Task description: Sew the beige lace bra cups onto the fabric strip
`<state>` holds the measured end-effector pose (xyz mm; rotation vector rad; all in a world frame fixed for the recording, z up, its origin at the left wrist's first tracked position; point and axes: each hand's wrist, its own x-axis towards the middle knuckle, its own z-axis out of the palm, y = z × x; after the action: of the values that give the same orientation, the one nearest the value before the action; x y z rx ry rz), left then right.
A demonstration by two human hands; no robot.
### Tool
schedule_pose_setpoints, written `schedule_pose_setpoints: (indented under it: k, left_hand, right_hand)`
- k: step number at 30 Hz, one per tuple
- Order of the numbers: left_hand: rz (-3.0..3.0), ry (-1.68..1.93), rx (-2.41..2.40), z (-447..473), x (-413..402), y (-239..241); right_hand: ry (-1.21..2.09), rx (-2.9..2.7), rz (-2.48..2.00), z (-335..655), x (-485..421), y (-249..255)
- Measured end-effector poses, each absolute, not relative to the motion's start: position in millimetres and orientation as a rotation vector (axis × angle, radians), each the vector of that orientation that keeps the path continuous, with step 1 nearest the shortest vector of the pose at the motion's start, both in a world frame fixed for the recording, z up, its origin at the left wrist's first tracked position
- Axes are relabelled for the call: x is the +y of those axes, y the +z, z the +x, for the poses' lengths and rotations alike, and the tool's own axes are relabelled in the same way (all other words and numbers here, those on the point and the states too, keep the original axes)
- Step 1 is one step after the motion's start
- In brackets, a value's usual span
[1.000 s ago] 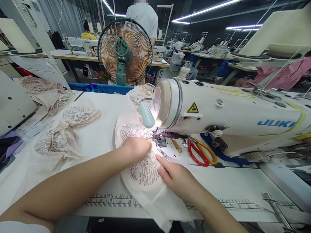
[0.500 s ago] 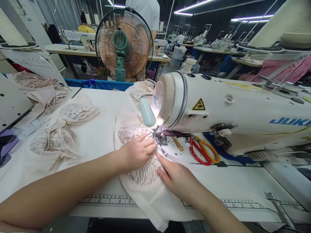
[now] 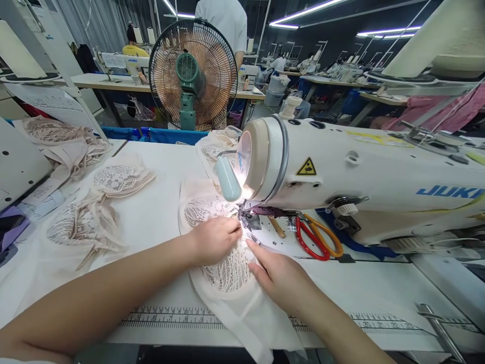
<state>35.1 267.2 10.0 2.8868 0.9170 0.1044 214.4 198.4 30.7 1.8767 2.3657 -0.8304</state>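
A cream lace bra [image 3: 227, 275] lies under the needle area of the white sewing machine [image 3: 341, 172], its plain fabric hanging over the table's front edge. My left hand [image 3: 215, 240] is closed on the bra just left of the presser foot [image 3: 244, 215], fingers curled into a pinch. My right hand [image 3: 282, 275] rests on the bra's right edge, index finger and thumb stretched out and apart, its other fingers tucked below and partly hidden. The small machine lamp [image 3: 228, 179] lights the spot by the needle.
Scissors with red and orange handles [image 3: 316, 237] lie right of the needle plate. More lace bra pieces [image 3: 85, 222] lie at the left and behind the lamp. A ruler strip [image 3: 174, 318] runs along the front edge. A large fan [image 3: 193, 76] and a person in white [image 3: 223, 23] are beyond.
My left hand's fingers, spread flat on the lace before, have curled in and closed on the fabric by the needle. My right hand stays almost in place. The view has tilted slightly.
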Motion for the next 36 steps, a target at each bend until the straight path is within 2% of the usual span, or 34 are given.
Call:
schedule_pose_setpoints:
  k: [10, 36]
  left_hand:
    - [2.852, 0.000, 1.000, 41, 270, 13]
    - [2.870, 0.094, 1.081, 37, 273, 15]
  right_hand:
    - [-0.837, 2.344, 1.943, 215, 205, 31]
    - [-0.578, 2.402, 1.915, 213, 213, 22]
